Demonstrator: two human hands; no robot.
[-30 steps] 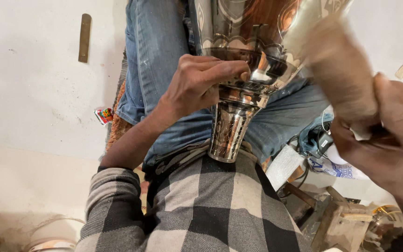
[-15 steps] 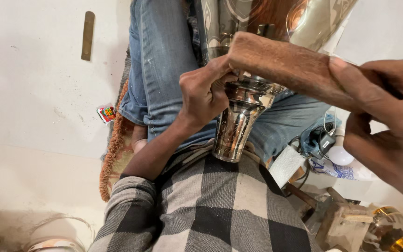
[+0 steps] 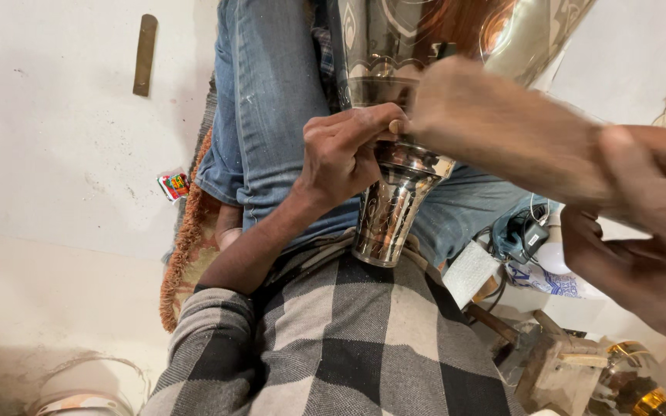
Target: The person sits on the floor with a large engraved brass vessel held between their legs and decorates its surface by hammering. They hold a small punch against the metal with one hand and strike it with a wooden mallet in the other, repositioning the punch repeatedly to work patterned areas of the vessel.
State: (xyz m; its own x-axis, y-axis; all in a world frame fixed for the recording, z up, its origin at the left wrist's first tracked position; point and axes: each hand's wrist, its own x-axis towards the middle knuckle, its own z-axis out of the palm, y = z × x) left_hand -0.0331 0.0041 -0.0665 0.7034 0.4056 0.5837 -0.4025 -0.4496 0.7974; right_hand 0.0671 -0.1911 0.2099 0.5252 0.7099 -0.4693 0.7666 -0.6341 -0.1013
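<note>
The head camera looks straight down at a person sitting with legs in blue jeans [image 3: 271, 108] stretched out and a grey-and-black checked shirt [image 3: 348, 339] filling the lower middle of the view.

An engraved silver metal vase [image 3: 398, 185] rests across the lap, its narrow flared foot pointing toward the person's belly and its wide, patterned body running up out of the top of the frame. The left hand [image 3: 344, 158] curls around the vase at the neck where the foot meets the body; its fingers are closed and pinch a small tool against the metal, though the tool itself is too hidden to make out clearly.

The right hand [image 3: 641, 231] comes in from the right edge, large and blurred, with its fingers wrapped around the end of a thick wooden mallet [image 3: 502, 127]. The mallet's other end lies close to the left hand's fingertips, just above the vase's neck; whether it touches them cannot be told.

On the pale floor to the left lie a flat metal bar [image 3: 145, 54] and a small colourful wrapper [image 3: 173, 185]. A woven mat [image 3: 186, 246] edges out from under the left leg. At the lower right stands a wooden block [image 3: 560, 370], with a brass-coloured piece [image 3: 641, 393] beside it.
</note>
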